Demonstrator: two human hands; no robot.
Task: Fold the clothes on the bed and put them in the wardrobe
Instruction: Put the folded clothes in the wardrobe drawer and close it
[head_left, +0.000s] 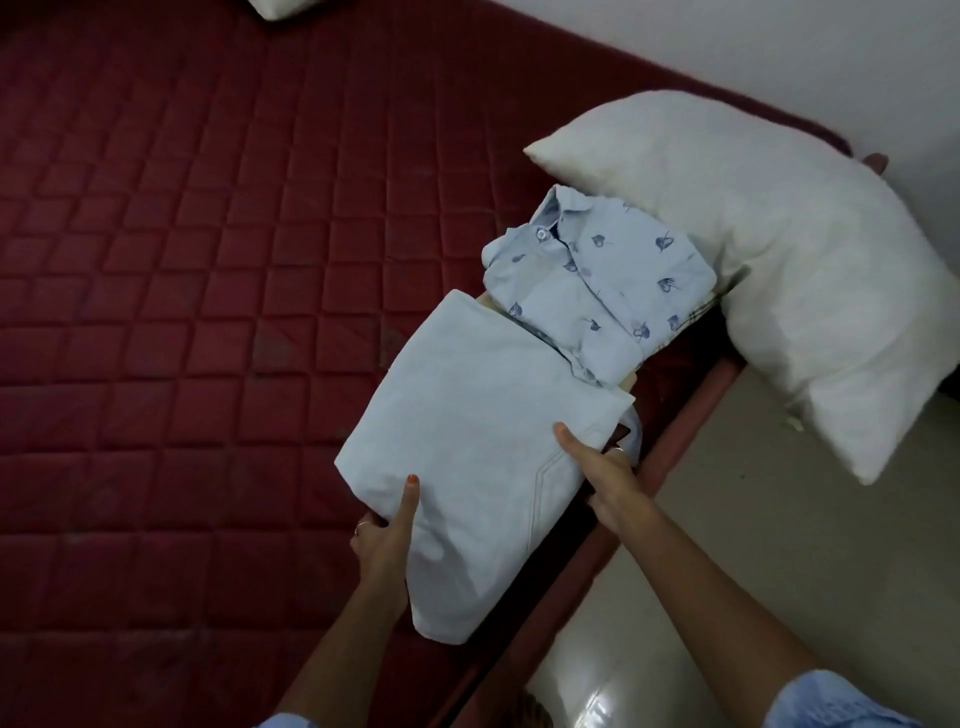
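A folded pale-blue garment lies near the right edge of the red quilted bed. My left hand grips its near-left edge, thumb on top and fingers underneath. My right hand grips its right edge the same way, thumb lying on the cloth. Just beyond it sits a folded light-blue shirt with a dark leaf print and its collar showing, resting on other folded clothes that are mostly hidden.
A large white pillow lies at the bed's right side, hanging over the edge. Another white pillow corner shows at the top. Pale tiled floor runs along the right, with a white wall behind.
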